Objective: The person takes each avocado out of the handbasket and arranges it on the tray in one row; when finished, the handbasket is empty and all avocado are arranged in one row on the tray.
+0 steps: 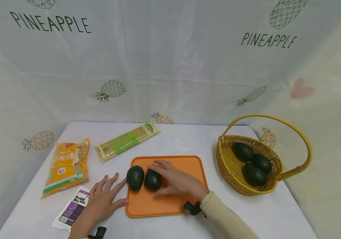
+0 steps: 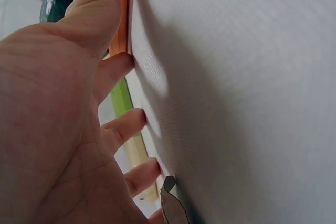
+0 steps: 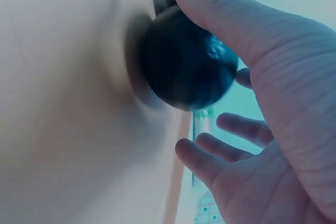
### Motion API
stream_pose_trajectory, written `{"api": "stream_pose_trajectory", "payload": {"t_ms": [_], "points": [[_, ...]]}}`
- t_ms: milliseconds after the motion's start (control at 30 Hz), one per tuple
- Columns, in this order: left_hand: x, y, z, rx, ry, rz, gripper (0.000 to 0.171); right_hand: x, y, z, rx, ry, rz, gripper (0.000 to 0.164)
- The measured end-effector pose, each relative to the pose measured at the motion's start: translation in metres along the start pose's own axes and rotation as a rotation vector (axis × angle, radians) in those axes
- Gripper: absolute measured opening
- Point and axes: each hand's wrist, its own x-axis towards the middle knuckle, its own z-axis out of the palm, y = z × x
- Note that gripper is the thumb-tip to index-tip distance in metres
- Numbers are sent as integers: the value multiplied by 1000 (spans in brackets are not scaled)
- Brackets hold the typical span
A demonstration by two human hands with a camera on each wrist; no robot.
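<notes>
Right avocado on orange tray is apparently being positioned, bracketed by fingers of right hand, whether clamped can't be told; gentle release is probably being called for. Left hand is being held at tray's left edge, fingers spread apart.

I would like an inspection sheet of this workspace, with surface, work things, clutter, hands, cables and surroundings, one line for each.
Surface: white table.
Work things: orange tray bearing a left avocado and a right avocado; yellow basket at the right with three more avocados.
Clutter: yellow-orange bag, long green-labelled packet and purple-and-white packet, partly hidden by the left hand.
Hands: left hand, fingers spread, at the tray's left edge; right hand at the right avocado, grip unclear.
Cables: nothing seen.
Surroundings: pale hanging sheeting printed with pineapples.
</notes>
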Motion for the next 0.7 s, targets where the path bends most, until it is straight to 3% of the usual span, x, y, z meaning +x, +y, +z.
{"api": "stream_pose_trajectory", "payload": {"t_ms": [400,700], "points": [[1,-1,2,13,10,9,84,-18,6,-10,10,42,-24,94],[1,-1,1,-8,7,8,84,-35,10,-15,21,59,23,92]]}}
